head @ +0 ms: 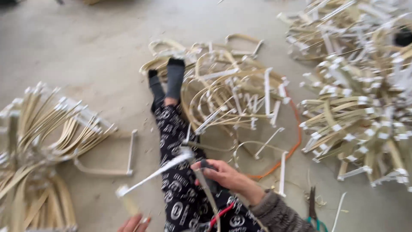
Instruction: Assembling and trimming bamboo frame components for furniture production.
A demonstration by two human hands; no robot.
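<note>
My right hand [225, 176] is closed around a small dark tool [209, 165], fingers curled over it, just above my patterned trouser leg [174, 141]. A bent cane strip [154, 174] with a white taped end runs from that hand down and to the left, blurred by motion, toward my left hand [134, 223]. Only the fingertips of the left hand show at the bottom edge of the view; they touch the strip's lower end, but I cannot tell how far that hand is closed.

My legs stretch out across the floor [98, 47], grey socks [171, 77] pointing away from me. Just right of them lies a loose heap of curved strips [231, 94] with an orange cord [296, 141] looping round its near side. Scissors [313, 210] lie on the floor close to my right sleeve. A stacked bundle [38, 133] fills the floor's left edge, and a bigger pile of taped frames [360, 99] crowds the far right corner.
</note>
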